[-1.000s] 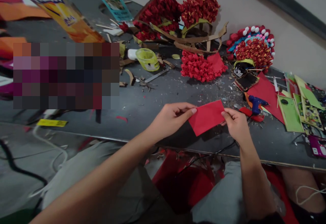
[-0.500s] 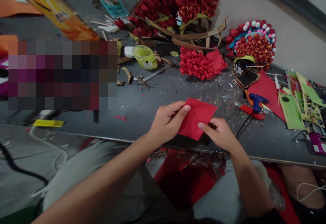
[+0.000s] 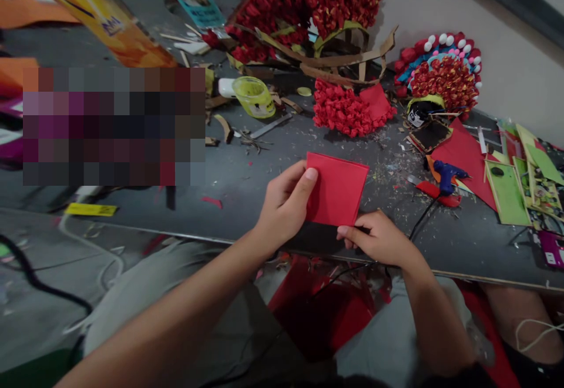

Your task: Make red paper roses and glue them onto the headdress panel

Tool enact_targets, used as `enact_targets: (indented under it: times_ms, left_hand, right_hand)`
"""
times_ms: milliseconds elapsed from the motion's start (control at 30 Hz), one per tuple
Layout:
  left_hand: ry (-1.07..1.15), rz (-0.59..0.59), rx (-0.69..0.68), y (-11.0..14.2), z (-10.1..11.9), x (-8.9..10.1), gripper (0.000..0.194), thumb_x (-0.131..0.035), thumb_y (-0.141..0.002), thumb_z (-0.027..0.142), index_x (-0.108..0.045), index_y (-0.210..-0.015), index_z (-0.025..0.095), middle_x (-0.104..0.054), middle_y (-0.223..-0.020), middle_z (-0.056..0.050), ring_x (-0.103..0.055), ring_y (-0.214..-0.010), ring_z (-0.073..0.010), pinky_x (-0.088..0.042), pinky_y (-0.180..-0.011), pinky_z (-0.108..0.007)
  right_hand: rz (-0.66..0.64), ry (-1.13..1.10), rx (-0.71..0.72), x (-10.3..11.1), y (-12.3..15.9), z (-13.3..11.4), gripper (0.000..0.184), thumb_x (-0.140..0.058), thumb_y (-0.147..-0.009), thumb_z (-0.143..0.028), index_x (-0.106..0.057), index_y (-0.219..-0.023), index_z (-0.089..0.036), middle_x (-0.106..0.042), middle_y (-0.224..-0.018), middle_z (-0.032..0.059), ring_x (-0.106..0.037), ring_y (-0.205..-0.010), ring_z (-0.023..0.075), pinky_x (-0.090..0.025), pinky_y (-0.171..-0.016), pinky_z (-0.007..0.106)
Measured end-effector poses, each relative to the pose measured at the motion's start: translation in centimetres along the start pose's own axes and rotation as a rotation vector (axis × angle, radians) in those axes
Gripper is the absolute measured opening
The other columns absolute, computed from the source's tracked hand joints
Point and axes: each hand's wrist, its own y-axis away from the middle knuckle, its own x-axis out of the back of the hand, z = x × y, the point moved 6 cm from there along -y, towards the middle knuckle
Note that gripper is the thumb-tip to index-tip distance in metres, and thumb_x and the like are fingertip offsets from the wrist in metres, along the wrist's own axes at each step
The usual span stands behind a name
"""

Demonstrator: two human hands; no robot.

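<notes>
Head cam: person's L hand (image 3: 286, 200) pinches a red paper square (image 3: 337, 191) at its L edge, thumb flat on the near face, fingers mostly hidden behind. R hand (image 3: 374, 236) is at the square's lower R corner, fingers curled, thumb drawn in alongside; can't tell if paper's caught btwn them. Square is held up above the front part of the dark table (image 3: 247, 194), btwn the 2 hands, w/ a doubled edge along top & R side; folded or stacked, can't tell which.

To the R of the square, a blue glue gun (image 3: 447, 175) lies by a red-handled cutter (image 3: 440, 193), black cord (image 3: 423, 217) running toward the table's front edge. Red sheet (image 3: 467, 159) is just behind the gun; green panel (image 3: 506, 191) further R, purple phone (image 3: 550, 250) near the R edge of view.

Behind the square: red ruffled cluster (image 3: 339, 109), then cardboard strips (image 3: 326, 70) & more red clumps by the wall. Yellow-green container (image 3: 254, 99) is back L, yellow strip (image 3: 91, 209) far L nr the table's front edge.
</notes>
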Motion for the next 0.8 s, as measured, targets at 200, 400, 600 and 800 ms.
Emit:
enact_targets:
  times_ms: [200,400,600,800]
  left_hand:
    - [-0.069,0.093,-0.040,0.1,-0.2,0.7,0.041,-0.039,-0.090,0.045,-0.035,-0.058,0.020,-0.031,-0.050,0.003,-0.030,-0.046,-0.0100,-0.029,-0.043,-0.023]
    - [-0.255,-0.251,-0.193,1.0,0.8,-1.6,0.035,-0.035,-0.091,0.032,-0.037,-0.058,0.020,-0.030,-0.045,0.005,-0.032,-0.040,-0.0087,-0.028,-0.043,-0.022]
    - [-0.161,-0.385,-0.347,1.7,1.5,-2.7,0.031,-0.033,-0.090,0.020,-0.047,-0.062,0.017,-0.045,-0.050,0.002,-0.040,-0.044,-0.0084,-0.033,-0.047,-0.020]
    - [-0.096,-0.407,-0.213,1.5,0.7,-3.1,0.033,-0.036,-0.090,0.027,-0.043,-0.060,0.017,-0.037,-0.050,0.005,-0.034,-0.045,-0.0072,-0.031,-0.045,-0.018]
  right_hand:
    - [-0.069,0.008,0.000,0.0,0.3,-0.2,0.030,-0.054,-0.085,-0.040,-0.070,-0.076,-0.017,-0.067,-0.063,0.0005,-0.058,-0.058,0.0109,-0.042,-0.057,0.022]
    - [0.275,-0.197,0.102,1.7,0.3,-0.1,0.036,-0.047,-0.087,-0.051,-0.065,-0.089,-0.020,-0.063,-0.071,-0.0003,-0.055,-0.060,0.0114,-0.043,-0.057,0.022]
    - [0.450,-0.025,0.196,2.9,0.8,-0.8,0.036,-0.043,-0.091,-0.040,-0.061,-0.068,-0.019,-0.055,-0.057,-0.0023,-0.051,-0.052,0.0089,-0.041,-0.055,0.020]
    - [0.675,0.025,0.193,4.1,1.5,-0.6,0.030,-0.049,-0.088,-0.038,-0.067,-0.075,-0.018,-0.062,-0.061,-0.0004,-0.054,-0.054,0.0103,-0.041,-0.055,0.021]
